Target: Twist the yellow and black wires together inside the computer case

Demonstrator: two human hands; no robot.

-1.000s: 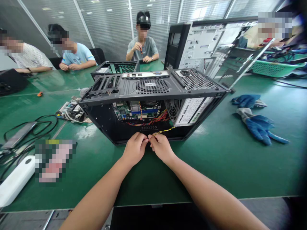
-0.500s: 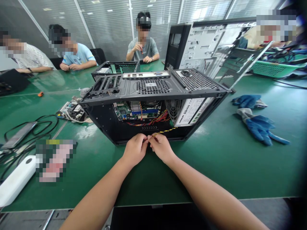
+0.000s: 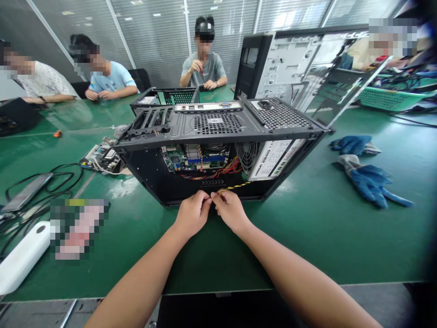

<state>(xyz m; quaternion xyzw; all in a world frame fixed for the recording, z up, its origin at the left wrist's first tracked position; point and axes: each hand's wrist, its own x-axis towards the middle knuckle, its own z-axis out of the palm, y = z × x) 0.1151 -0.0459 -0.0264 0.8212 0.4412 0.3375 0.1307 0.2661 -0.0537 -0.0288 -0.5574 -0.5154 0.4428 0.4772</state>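
A black computer case [image 3: 218, 132] lies on its side on the green table [image 3: 307, 232], its open side facing me. Inside I see a green motherboard [image 3: 194, 157], red and yellow wires and a power supply [image 3: 269, 157]. A yellow-and-black twisted cable [image 3: 235, 186] runs out of the case to my hands. My left hand [image 3: 192, 212] and my right hand [image 3: 228, 209] meet at the case's front lip, fingers pinched together on the cable's end. What sits at the very end is hidden by my fingers.
Two blue work gloves [image 3: 370, 182] lie at the right. A loose circuit board [image 3: 101, 157], black cables [image 3: 44, 182] and a white device [image 3: 22, 257] sit at the left. A second open case [image 3: 307, 68] stands behind. Three people sit across the table.
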